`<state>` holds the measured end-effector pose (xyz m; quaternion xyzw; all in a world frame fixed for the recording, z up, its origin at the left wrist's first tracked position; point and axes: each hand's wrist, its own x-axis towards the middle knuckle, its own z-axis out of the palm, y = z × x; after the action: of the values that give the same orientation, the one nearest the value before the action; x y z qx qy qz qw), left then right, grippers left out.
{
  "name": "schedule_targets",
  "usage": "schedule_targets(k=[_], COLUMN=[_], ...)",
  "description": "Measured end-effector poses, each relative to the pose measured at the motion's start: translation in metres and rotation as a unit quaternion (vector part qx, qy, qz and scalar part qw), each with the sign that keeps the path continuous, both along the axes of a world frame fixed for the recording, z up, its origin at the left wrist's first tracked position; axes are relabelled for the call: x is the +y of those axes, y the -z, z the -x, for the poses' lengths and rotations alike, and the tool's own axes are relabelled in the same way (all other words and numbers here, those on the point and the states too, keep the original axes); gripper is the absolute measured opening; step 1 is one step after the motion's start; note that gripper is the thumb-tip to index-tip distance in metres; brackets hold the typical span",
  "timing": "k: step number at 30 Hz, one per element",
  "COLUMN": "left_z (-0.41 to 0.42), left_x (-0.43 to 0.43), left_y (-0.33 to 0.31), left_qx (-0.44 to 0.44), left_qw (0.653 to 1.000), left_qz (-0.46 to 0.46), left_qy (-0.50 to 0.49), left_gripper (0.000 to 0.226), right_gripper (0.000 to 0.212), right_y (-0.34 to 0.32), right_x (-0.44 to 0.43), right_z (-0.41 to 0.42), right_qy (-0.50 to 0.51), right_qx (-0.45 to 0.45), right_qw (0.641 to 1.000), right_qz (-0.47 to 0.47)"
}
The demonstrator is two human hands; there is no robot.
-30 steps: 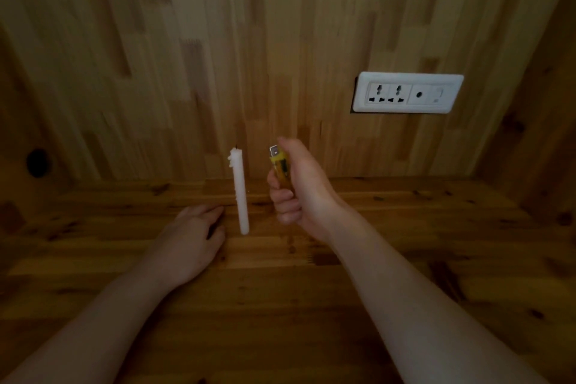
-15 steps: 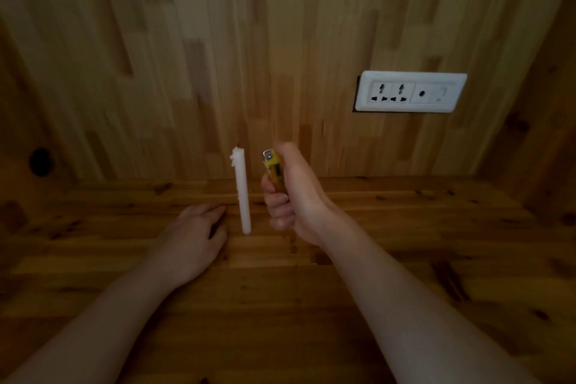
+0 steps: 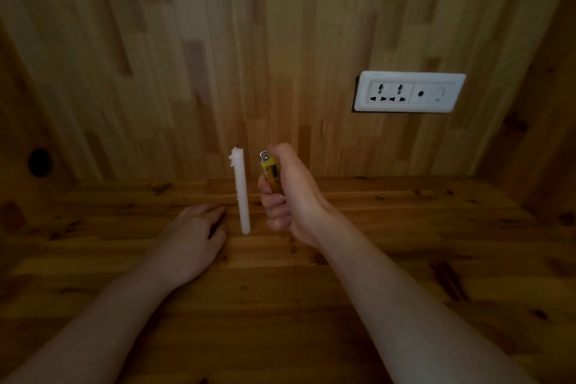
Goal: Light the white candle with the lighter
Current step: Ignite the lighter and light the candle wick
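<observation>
A thin white candle [image 3: 241,190] stands upright on the wooden table [image 3: 405,243], a short dark wick at its top and no flame on it. My right hand [image 3: 293,196] holds a yellow lighter [image 3: 270,172] upright just right of the candle, its metal head level with the candle's top and a small gap between them. My thumb rests on top of the lighter. No flame shows at the lighter. My left hand [image 3: 193,234] lies flat on the table, left of the candle's base, holding nothing.
A wood-panelled wall rises right behind the candle. A white socket panel [image 3: 408,92] is set in the wall at the right. A dark round hole [image 3: 39,162] sits in the wall at the far left. A wooden side panel closes the right edge.
My right hand has carried the lighter leftward, closer to the candle's top. The left hand and the candle have stayed where they were.
</observation>
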<state>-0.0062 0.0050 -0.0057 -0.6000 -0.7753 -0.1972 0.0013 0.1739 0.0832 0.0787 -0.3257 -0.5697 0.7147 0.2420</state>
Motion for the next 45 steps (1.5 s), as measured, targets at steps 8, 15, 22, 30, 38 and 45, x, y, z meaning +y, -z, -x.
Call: schedule_targets(k=[8,15,22,30,38,45], left_z=[-0.0001,-0.0005,-0.0009,-0.0020,-0.0034,-0.0034], left_x=[-0.0002,-0.0002,0.0000,-0.0006,-0.0019,-0.0001], left_y=[0.0000,-0.0006,-0.0005,-0.0014,-0.0026,-0.0033], left_qx=[0.002,-0.001,0.000,-0.002,-0.002,0.001], left_qw=[1.000,1.000,1.000,1.000,1.000,1.000], left_qz=[0.000,0.002,0.000,0.007,0.007,0.002], left_qy=[0.001,0.001,0.003,-0.003,-0.003,-0.005], left_gripper=[0.055,0.055,0.054,0.055,0.055,0.053], right_gripper=[0.052,0.049,0.049,0.049,0.049,0.049], right_y=[-0.0021,-0.0011,-0.0019,-0.0016,-0.0006,-0.0011], right_x=[0.0006,0.0009,-0.0002,-0.0008,-0.0010,-0.0007], right_z=[0.0005,0.0027,0.0033,0.0027,0.0043,0.0048], right_qy=[0.001,-0.005,0.010,0.013,0.015,0.023], right_qx=[0.006,0.004,0.004,0.004,0.002,0.000], right_qw=[1.000,1.000,1.000,1.000,1.000,1.000], right_qz=[0.011,0.009,0.008,-0.002,-0.008,-0.016])
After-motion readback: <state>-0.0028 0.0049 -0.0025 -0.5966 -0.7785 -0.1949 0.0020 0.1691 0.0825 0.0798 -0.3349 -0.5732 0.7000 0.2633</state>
